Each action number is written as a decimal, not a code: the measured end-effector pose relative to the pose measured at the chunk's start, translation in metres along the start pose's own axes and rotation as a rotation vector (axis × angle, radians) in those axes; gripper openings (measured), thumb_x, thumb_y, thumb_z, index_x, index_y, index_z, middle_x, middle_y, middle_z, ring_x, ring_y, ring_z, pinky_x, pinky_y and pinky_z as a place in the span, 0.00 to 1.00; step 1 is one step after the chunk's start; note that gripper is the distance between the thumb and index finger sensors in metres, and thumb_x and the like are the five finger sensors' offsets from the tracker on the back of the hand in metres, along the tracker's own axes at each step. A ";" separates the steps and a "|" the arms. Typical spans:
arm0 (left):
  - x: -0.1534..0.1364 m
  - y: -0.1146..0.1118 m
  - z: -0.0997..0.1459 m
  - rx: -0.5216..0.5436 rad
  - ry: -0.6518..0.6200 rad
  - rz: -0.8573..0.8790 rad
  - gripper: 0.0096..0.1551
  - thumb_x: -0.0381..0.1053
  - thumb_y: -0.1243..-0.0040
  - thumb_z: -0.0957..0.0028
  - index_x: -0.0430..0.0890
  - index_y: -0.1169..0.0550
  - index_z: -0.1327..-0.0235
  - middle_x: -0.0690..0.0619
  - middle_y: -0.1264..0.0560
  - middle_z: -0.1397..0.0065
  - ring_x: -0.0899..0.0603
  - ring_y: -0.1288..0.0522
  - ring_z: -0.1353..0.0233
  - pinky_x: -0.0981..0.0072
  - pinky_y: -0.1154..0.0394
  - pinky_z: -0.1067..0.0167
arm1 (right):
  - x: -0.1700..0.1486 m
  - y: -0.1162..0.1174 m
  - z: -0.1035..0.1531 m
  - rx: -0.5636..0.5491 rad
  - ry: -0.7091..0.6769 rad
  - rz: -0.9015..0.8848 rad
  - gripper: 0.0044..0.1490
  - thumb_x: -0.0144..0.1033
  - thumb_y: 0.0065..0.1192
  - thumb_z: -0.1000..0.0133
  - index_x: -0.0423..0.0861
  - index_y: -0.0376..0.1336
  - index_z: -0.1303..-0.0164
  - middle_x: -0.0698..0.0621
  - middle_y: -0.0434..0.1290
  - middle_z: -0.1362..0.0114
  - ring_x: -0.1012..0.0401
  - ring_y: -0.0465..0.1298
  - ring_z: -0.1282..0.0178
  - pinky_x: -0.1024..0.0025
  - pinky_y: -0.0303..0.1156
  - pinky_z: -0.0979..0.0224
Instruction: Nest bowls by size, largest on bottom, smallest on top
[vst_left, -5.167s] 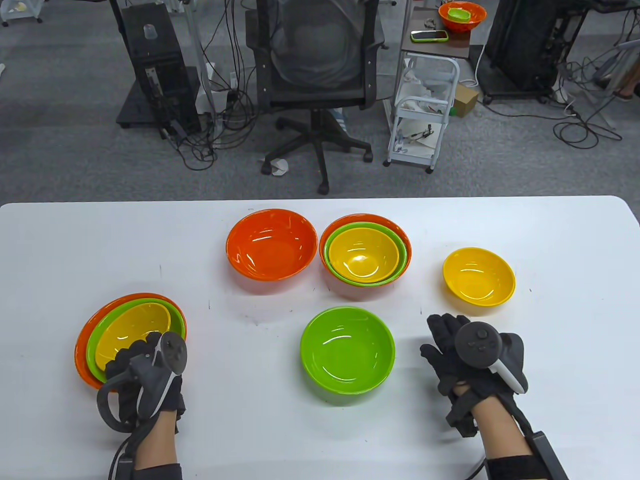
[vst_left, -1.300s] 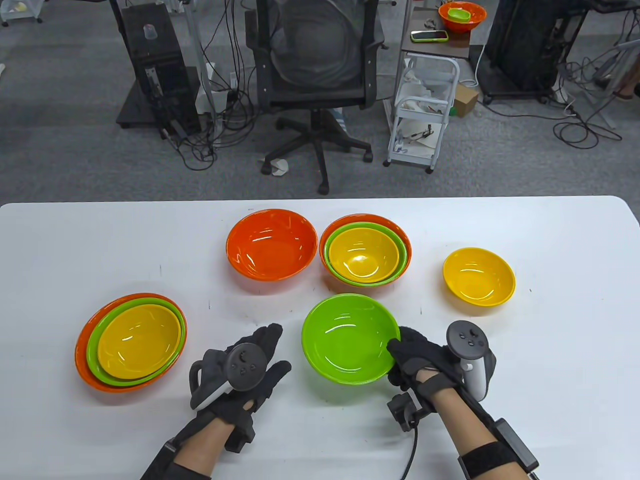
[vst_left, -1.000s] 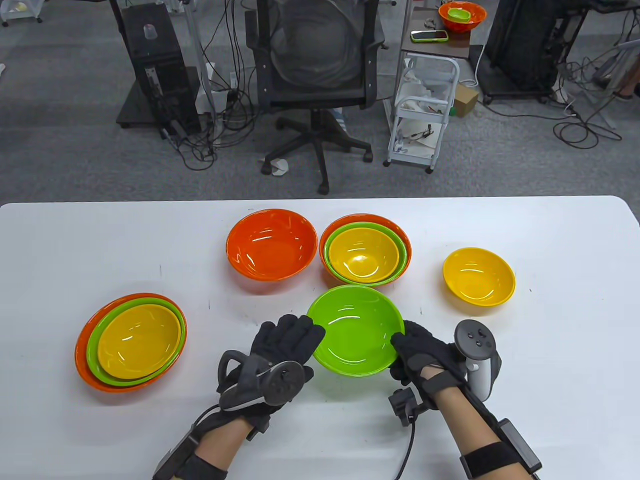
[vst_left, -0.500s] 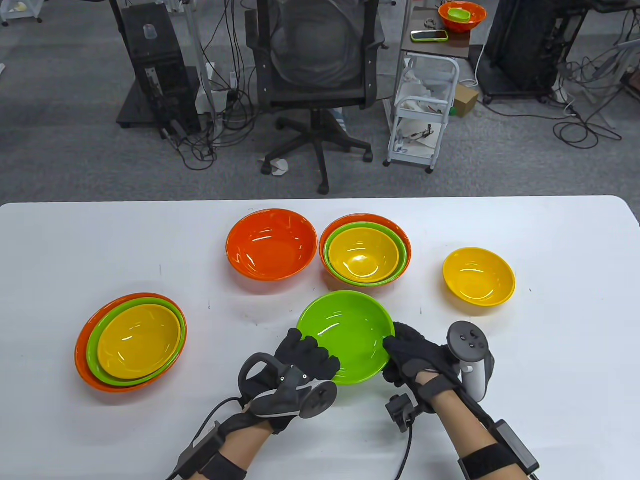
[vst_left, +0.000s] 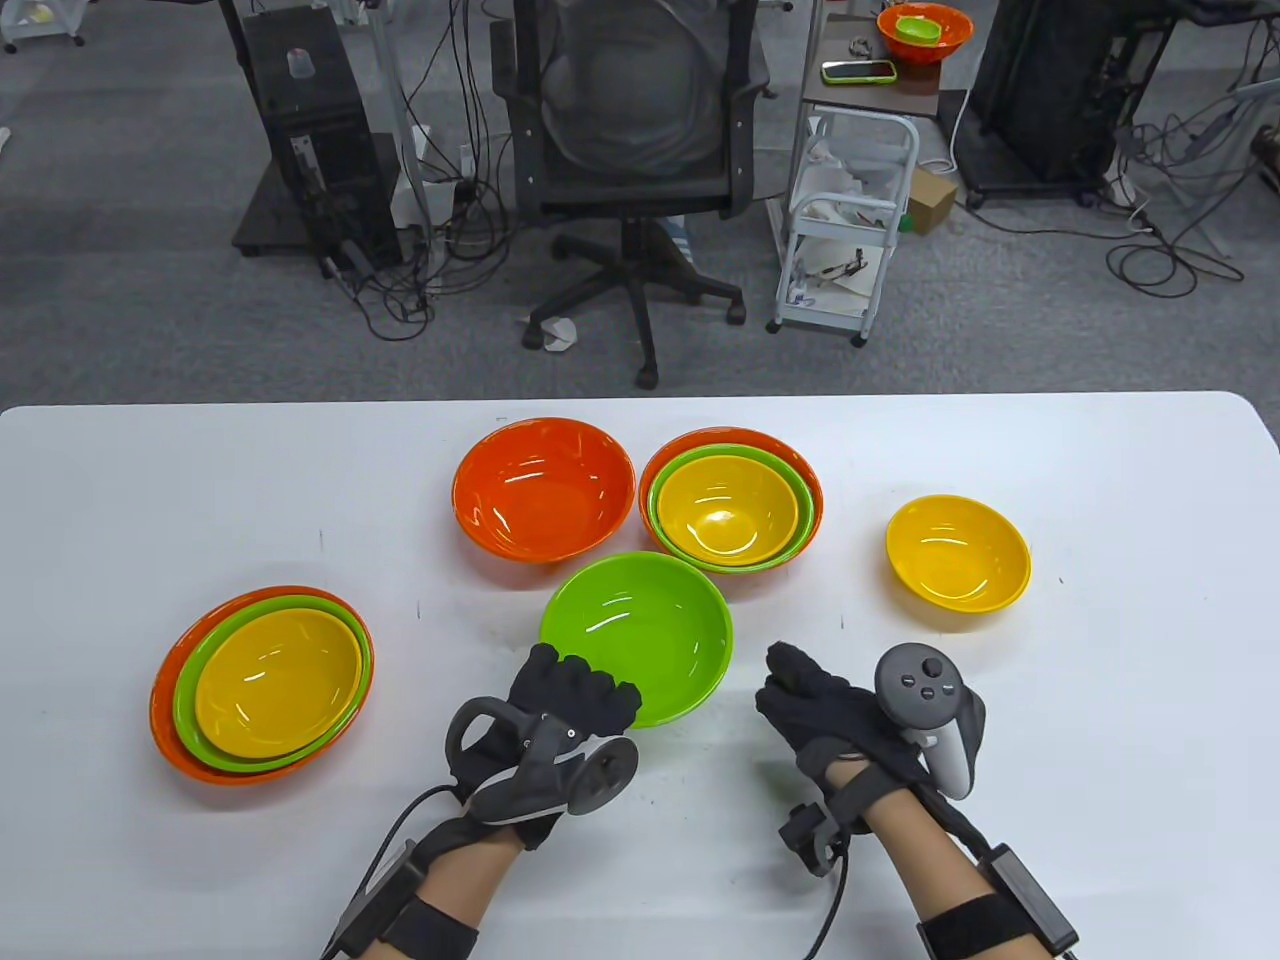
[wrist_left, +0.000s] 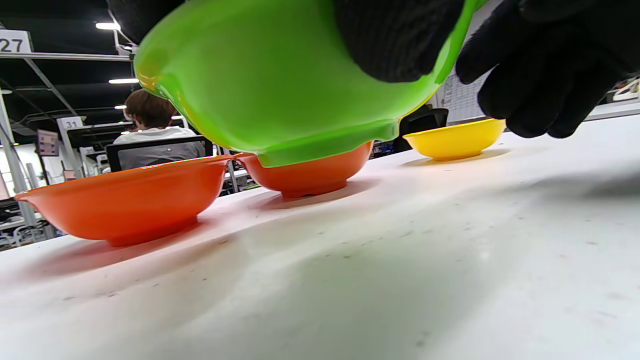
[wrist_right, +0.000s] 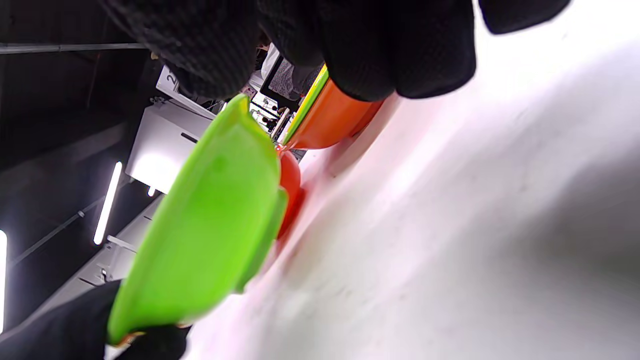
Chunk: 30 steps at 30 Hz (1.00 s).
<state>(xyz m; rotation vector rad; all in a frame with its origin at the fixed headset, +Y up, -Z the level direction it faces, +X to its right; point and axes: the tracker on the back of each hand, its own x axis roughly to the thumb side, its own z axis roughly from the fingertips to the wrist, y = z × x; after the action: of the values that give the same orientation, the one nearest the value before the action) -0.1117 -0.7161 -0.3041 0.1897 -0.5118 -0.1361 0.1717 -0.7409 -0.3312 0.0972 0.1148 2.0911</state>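
Note:
A loose green bowl (vst_left: 637, 635) is lifted off the white table (vst_left: 1100, 700); the left wrist view shows its underside (wrist_left: 280, 90) above the surface. My left hand (vst_left: 580, 690) grips its near-left rim, fingers (wrist_left: 395, 40) against the outer wall. My right hand (vst_left: 795, 685) is empty, just right of the bowl and apart from it. A loose orange bowl (vst_left: 543, 487) stands just beyond the green one. A loose yellow bowl (vst_left: 957, 550) stands at the right. The green bowl also shows in the right wrist view (wrist_right: 210, 225).
Two nested orange-green-yellow stacks stand on the table, one at the back centre (vst_left: 727, 510) and one at the left (vst_left: 275, 680). Beyond the table's far edge are an office chair (vst_left: 630, 150) and a small cart (vst_left: 850, 230).
The green bowl has passed from my right hand to my left and moved left and away, toward the loose orange bowl. My right hand has let go of its rim.

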 end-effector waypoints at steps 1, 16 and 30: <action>-0.002 0.000 0.000 -0.001 0.012 0.000 0.24 0.51 0.40 0.46 0.57 0.23 0.35 0.53 0.20 0.32 0.40 0.24 0.26 0.37 0.35 0.22 | 0.001 -0.001 0.000 -0.008 -0.006 0.025 0.42 0.39 0.66 0.45 0.33 0.56 0.26 0.32 0.65 0.27 0.31 0.64 0.31 0.27 0.52 0.30; -0.065 -0.010 -0.012 0.023 0.350 -0.009 0.24 0.51 0.39 0.46 0.58 0.23 0.34 0.54 0.21 0.31 0.40 0.26 0.24 0.38 0.37 0.21 | 0.004 -0.006 0.003 -0.038 -0.072 0.198 0.43 0.40 0.66 0.45 0.34 0.55 0.24 0.33 0.62 0.24 0.30 0.59 0.27 0.26 0.49 0.28; -0.099 0.010 -0.049 0.062 0.475 0.046 0.23 0.52 0.39 0.46 0.57 0.22 0.36 0.54 0.20 0.33 0.41 0.25 0.26 0.37 0.35 0.24 | -0.001 -0.024 0.006 -0.085 -0.062 0.181 0.43 0.41 0.66 0.45 0.34 0.56 0.25 0.33 0.62 0.24 0.30 0.59 0.27 0.26 0.49 0.29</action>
<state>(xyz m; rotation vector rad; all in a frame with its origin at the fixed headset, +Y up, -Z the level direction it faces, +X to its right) -0.1716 -0.6816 -0.3904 0.2617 -0.0470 -0.0276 0.1936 -0.7298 -0.3279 0.1250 -0.0221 2.2682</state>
